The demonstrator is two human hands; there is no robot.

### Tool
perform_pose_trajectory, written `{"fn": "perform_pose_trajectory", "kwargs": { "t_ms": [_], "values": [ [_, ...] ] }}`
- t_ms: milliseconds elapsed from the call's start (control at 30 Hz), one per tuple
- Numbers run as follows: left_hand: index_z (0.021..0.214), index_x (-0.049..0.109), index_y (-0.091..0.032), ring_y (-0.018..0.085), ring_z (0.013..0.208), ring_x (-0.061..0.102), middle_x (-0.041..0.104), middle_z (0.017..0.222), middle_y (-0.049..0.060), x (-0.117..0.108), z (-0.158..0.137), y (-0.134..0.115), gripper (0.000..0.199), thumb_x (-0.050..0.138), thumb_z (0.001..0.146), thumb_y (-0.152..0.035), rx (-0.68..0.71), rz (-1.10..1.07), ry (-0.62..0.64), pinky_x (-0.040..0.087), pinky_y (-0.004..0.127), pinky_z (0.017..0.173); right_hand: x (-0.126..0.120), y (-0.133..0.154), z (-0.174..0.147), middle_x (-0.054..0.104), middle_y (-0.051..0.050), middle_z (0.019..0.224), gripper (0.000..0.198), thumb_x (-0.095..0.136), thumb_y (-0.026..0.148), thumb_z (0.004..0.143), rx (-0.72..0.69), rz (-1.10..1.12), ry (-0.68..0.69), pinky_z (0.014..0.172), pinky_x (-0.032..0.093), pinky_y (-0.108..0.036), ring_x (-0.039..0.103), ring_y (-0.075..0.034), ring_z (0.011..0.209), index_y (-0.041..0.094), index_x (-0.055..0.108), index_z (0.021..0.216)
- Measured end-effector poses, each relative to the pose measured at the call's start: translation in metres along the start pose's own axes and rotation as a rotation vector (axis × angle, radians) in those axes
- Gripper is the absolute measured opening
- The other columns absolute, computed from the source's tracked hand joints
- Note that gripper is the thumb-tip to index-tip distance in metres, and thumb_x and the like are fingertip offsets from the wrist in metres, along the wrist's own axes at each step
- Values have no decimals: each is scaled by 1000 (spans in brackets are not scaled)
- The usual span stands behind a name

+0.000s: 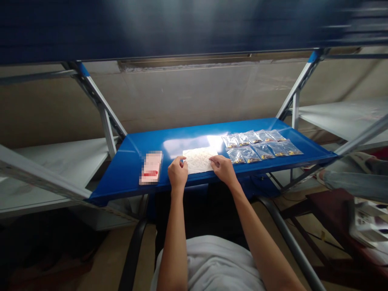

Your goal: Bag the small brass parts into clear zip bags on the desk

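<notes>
A white, wrinkled cloth [200, 159] lies spread on the blue tabletop near its front edge. My left hand [178, 171] is closed at the cloth's left edge, thumb and fingers pinched on it. On the opposite side, my right hand [223, 166] pinches the cloth near its right edge with curled fingers. Just right of that hand lie two rows of small clear zip bags [263, 150] with yellow and dark bits inside. To the left of the cloth is a pinkish pad or box [151, 167] with a red mark, its face blurred.
The blue table [133, 147] stands between slanted metal shelf posts, under a blue overhead panel [182, 28]. White shelves [60, 161] flank it on both sides. Chair armrests [133, 250] curve beside my body. At right are a dark red stool [330, 206] and another person's leg [351, 180].
</notes>
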State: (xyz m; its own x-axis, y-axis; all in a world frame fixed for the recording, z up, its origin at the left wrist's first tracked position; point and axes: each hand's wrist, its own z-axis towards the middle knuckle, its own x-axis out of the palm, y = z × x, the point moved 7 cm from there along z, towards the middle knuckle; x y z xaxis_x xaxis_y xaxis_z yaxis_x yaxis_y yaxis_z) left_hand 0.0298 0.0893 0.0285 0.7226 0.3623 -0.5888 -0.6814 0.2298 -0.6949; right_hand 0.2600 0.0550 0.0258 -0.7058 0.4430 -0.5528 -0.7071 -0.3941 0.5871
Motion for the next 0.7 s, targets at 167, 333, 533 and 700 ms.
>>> {"fn": "perform_pose_trajectory", "kwargs": {
  "t_ms": [167,333,533,700],
  "values": [
    [107,79,-20,21,72,65,70,75,3,-2,-2,-3,23,60,94,-22,8,-10,11,48,31,77,-11,-1,-1,79,-9,107,22,57,18,92,15,44,-120,86,56,-39,71,-28,104,23,77,100],
    [106,79,-20,22,77,69,73,79,4,-4,-3,-3,23,59,94,-22,21,-3,9,51,32,81,-16,-2,0,78,-8,95,18,58,25,94,80,13,-114,80,54,-37,67,-24,79,21,76,95],
    [107,77,-21,21,75,69,73,79,3,-11,-2,3,23,58,95,-25,12,-80,23,53,32,81,-39,15,-10,75,-6,89,24,53,32,99,106,89,-153,79,53,-36,65,-22,75,23,73,89],
    [112,75,-20,19,72,68,72,79,2,-20,-9,4,25,58,96,-29,17,-144,5,53,30,76,-83,22,-36,76,-9,99,28,49,37,103,169,152,-372,81,55,-37,70,-25,94,23,72,95]
  ]
}}
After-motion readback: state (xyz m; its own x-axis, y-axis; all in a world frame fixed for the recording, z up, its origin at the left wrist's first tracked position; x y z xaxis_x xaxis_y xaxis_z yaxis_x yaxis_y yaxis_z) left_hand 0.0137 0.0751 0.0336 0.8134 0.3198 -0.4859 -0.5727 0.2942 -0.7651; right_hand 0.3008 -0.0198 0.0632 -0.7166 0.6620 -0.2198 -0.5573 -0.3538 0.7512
